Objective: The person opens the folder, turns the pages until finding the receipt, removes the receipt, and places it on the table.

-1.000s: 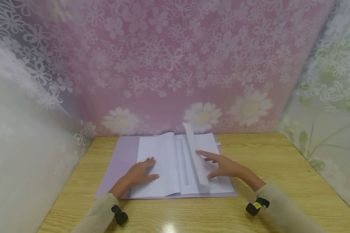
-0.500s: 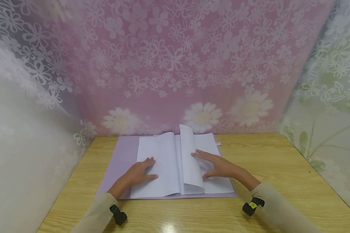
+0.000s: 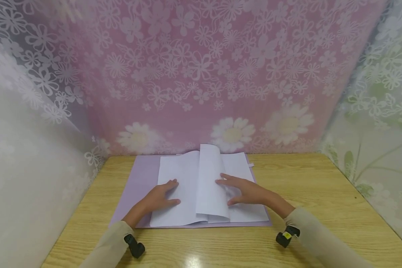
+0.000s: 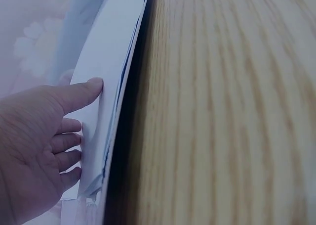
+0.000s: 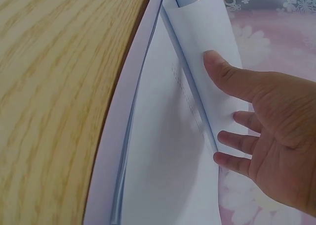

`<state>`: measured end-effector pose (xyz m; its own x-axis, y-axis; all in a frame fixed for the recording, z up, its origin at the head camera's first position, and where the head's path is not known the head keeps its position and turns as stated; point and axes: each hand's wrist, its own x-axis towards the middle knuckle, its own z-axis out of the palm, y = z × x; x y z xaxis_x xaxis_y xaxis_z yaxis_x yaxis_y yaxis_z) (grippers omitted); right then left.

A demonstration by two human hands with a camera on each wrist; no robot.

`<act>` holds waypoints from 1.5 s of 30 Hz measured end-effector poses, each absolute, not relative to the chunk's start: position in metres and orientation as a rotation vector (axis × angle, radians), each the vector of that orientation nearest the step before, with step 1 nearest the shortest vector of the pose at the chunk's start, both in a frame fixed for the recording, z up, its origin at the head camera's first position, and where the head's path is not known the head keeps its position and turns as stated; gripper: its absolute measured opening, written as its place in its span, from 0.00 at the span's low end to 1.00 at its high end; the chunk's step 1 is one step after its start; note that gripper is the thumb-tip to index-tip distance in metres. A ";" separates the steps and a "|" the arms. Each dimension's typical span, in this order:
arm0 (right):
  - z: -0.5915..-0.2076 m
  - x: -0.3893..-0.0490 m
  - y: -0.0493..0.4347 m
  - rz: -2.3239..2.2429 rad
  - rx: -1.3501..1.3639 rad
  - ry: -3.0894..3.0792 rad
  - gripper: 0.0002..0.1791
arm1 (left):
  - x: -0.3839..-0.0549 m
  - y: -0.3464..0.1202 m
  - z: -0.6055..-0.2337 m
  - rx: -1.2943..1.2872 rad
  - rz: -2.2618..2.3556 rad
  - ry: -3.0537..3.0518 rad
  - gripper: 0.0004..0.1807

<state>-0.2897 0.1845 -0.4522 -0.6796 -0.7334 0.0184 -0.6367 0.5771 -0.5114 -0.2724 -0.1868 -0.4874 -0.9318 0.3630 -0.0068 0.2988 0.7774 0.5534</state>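
Observation:
A purple folder [image 3: 142, 175] lies spread on the table with a stack of white pages in it. My left hand [image 3: 159, 197] rests on the left-hand pages [image 3: 187, 167], fingers spread; in the left wrist view its thumb lies along the paper. One loose page [image 3: 210, 182] stands up from the middle and curls over toward the left. Behind that page is my right hand [image 3: 246, 190], its spread fingers touching the page's right side. Seen from the right wrist, the thumb and fingers are extended against the curled page [image 5: 207, 32]. Small print shows on the right-hand page [image 5: 153, 151].
The wooden table [image 3: 194, 245] carries the folder near its back edge. A pink floral cloth [image 3: 201, 93] hangs right behind, and pale cloths stand at both sides. A small white tab [image 3: 251, 165] sticks out at the folder's right edge. Each wrist wears a black camera.
The page has swung from right to left, over the printed column, with my right hand following it leftward. My left hand has stayed almost in place on the left pages.

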 end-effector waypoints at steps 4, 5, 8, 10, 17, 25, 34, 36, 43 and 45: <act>-0.451 -0.288 0.180 -0.699 -1.169 2.626 0.43 | -0.273 -0.187 -0.487 0.539 0.880 2.849 0.39; -0.450 -0.288 0.179 -0.693 -1.177 2.627 0.43 | -0.273 -0.187 -0.487 0.540 0.885 2.848 0.38; -0.448 -0.287 0.175 -0.681 -1.193 2.628 0.42 | -0.273 -0.188 -0.487 0.542 0.916 2.840 0.37; -0.448 -0.287 0.173 -0.671 -1.203 2.627 0.41 | -0.273 -0.189 -0.487 0.543 0.952 2.829 0.36; -0.447 -0.286 0.165 -0.614 -1.230 2.634 0.38 | -0.274 -0.189 -0.489 0.538 1.039 2.811 0.33; -0.446 -0.285 0.154 -0.602 -1.244 2.628 0.38 | -0.273 -0.190 -0.490 0.543 1.084 2.783 0.34; -0.449 -0.283 0.137 -0.617 -1.215 2.662 0.39 | -0.273 -0.189 -0.491 0.528 1.098 2.766 0.39; -0.449 -0.281 0.132 -0.626 -1.204 2.662 0.39 | -0.273 -0.188 -0.491 0.527 1.090 2.773 0.40; -0.452 -0.277 0.118 -0.687 -1.215 2.671 0.39 | -0.273 -0.186 -0.492 0.518 1.036 2.809 0.43; -0.452 -0.276 0.115 -0.701 -1.218 2.666 0.39 | -0.272 -0.185 -0.492 0.511 1.029 2.812 0.43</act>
<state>-0.2759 0.1150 -0.4522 -0.6662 -0.7420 0.0743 -0.6826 0.5667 -0.4613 -0.2724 -0.1855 -0.4922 -0.9381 0.3460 0.0179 0.2758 0.7145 0.6430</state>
